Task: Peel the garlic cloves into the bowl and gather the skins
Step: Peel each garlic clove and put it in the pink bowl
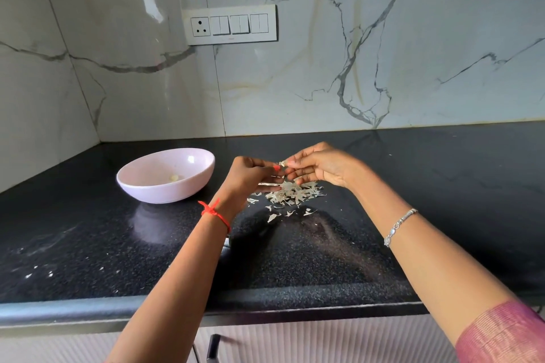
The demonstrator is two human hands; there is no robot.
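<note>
Midair, clove [282,163] was pinched between fingertips of left grip [250,177] and right grip [318,166], just above skins [292,193] piled on table [442,186]. Bowl [141,165] stood near left grip, apart from skins, holding one peeled clove [174,177].

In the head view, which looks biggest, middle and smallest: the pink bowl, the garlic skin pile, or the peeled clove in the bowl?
1. pink bowl
2. garlic skin pile, somewhat smaller
3. peeled clove, tiny by far
</note>
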